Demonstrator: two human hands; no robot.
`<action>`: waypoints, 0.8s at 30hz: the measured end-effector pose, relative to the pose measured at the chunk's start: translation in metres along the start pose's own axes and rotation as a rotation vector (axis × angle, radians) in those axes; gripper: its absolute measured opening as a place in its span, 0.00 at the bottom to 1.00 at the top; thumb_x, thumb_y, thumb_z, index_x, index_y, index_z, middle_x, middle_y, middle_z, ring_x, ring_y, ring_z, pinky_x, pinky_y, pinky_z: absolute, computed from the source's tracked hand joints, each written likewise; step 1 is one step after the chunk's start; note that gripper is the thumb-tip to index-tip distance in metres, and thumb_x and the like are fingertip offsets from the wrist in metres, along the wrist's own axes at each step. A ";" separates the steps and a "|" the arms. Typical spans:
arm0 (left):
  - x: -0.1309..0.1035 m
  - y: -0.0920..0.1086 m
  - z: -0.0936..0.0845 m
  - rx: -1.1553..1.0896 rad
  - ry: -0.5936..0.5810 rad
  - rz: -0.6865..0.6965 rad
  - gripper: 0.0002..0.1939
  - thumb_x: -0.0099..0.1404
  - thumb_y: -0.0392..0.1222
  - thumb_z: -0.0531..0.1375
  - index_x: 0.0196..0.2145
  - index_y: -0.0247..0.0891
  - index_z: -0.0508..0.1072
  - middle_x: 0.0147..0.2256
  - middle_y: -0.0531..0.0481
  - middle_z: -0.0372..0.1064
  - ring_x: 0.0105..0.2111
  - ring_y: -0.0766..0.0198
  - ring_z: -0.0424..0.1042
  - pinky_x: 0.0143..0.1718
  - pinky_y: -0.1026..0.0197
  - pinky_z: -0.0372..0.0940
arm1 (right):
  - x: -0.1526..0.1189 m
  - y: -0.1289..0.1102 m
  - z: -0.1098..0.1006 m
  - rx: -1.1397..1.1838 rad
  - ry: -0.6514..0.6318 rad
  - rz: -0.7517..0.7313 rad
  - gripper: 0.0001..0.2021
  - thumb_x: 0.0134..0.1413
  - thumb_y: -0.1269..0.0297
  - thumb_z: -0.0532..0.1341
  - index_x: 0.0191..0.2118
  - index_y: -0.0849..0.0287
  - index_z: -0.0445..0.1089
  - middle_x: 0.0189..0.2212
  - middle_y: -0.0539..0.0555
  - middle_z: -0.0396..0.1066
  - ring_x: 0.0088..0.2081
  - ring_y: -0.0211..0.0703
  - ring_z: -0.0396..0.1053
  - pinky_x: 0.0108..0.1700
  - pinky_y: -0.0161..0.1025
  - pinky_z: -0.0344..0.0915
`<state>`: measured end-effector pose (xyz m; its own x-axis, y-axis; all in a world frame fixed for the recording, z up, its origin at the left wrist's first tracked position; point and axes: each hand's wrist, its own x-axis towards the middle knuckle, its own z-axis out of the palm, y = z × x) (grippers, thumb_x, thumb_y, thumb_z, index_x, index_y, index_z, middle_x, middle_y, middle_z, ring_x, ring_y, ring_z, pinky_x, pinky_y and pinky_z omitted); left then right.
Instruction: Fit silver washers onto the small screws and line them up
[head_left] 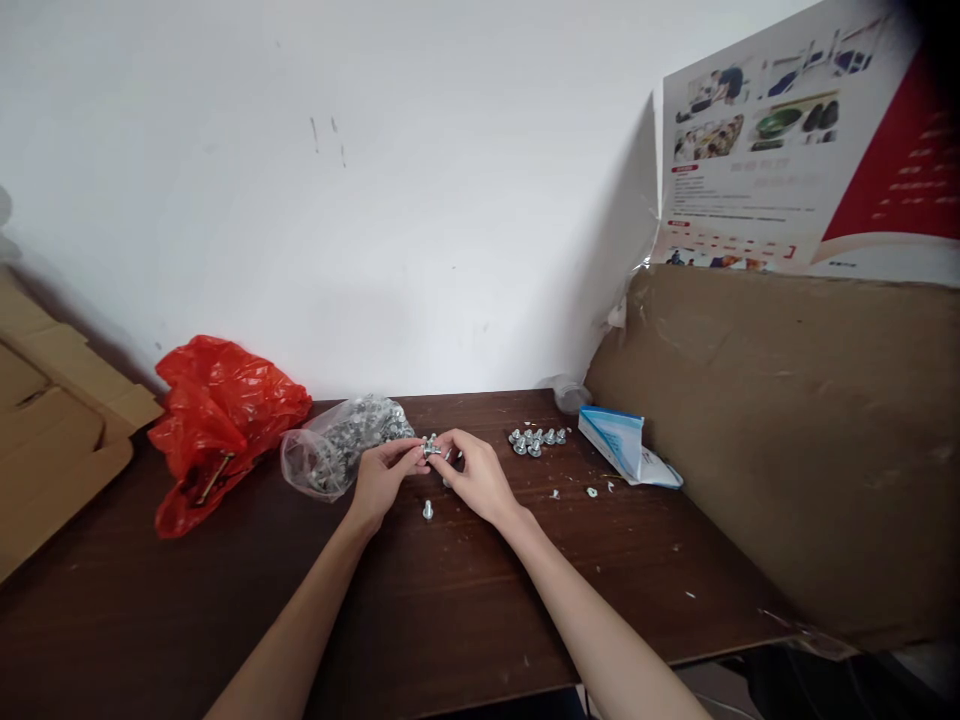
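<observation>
My left hand (381, 480) and my right hand (478, 474) meet above the middle of the dark table. Between their fingertips is a small silver metal screw (430, 449), which both hands pinch. Other small metal pieces show just behind the fingertips, too small to tell apart. A loose silver screw (427, 510) stands on the table below the hands. Left of my left hand lies a clear plastic bag (341, 445) full of metal parts. To the right of my right hand, several silver screws (534, 441) stand in a cluster.
A red plastic bag (225, 415) and folded cardboard (56, 420) lie at the left. A blue and white packet (626, 448) rests near a large cardboard sheet (787, 430) at the right. White scraps (592, 492) dot the dark table (465, 620), which meets a white wall.
</observation>
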<state>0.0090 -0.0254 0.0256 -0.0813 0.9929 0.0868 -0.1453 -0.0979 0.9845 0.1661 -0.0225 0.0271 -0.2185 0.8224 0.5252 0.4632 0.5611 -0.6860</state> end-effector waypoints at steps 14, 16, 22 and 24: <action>0.002 -0.002 0.000 -0.016 0.017 0.011 0.20 0.43 0.47 0.70 0.33 0.30 0.78 0.29 0.48 0.76 0.27 0.62 0.75 0.34 0.56 0.74 | 0.001 0.003 -0.001 -0.028 -0.014 0.005 0.12 0.61 0.58 0.54 0.32 0.57 0.69 0.27 0.51 0.70 0.31 0.40 0.67 0.34 0.35 0.60; 0.001 -0.001 0.000 -0.021 0.014 0.015 0.21 0.43 0.47 0.70 0.32 0.30 0.78 0.28 0.48 0.76 0.27 0.62 0.75 0.34 0.56 0.74 | 0.001 0.003 -0.001 -0.013 -0.015 0.013 0.08 0.58 0.59 0.57 0.37 0.57 0.69 0.27 0.50 0.70 0.30 0.40 0.67 0.34 0.34 0.60; 0.002 -0.002 0.001 -0.017 -0.002 0.013 0.20 0.44 0.47 0.70 0.33 0.30 0.78 0.29 0.47 0.76 0.27 0.62 0.75 0.35 0.56 0.74 | 0.002 0.003 -0.001 -0.063 -0.029 -0.019 0.11 0.60 0.60 0.55 0.31 0.57 0.69 0.27 0.51 0.70 0.32 0.41 0.67 0.34 0.35 0.59; 0.002 -0.003 0.001 -0.020 -0.004 0.014 0.20 0.44 0.47 0.70 0.33 0.30 0.78 0.30 0.48 0.76 0.28 0.62 0.75 0.35 0.57 0.74 | 0.002 0.004 -0.001 -0.065 -0.025 -0.005 0.14 0.62 0.59 0.53 0.29 0.58 0.69 0.27 0.51 0.70 0.32 0.41 0.67 0.33 0.35 0.59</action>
<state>0.0098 -0.0227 0.0228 -0.0800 0.9916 0.1012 -0.1636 -0.1132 0.9800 0.1684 -0.0193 0.0261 -0.2422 0.8223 0.5150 0.5165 0.5586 -0.6489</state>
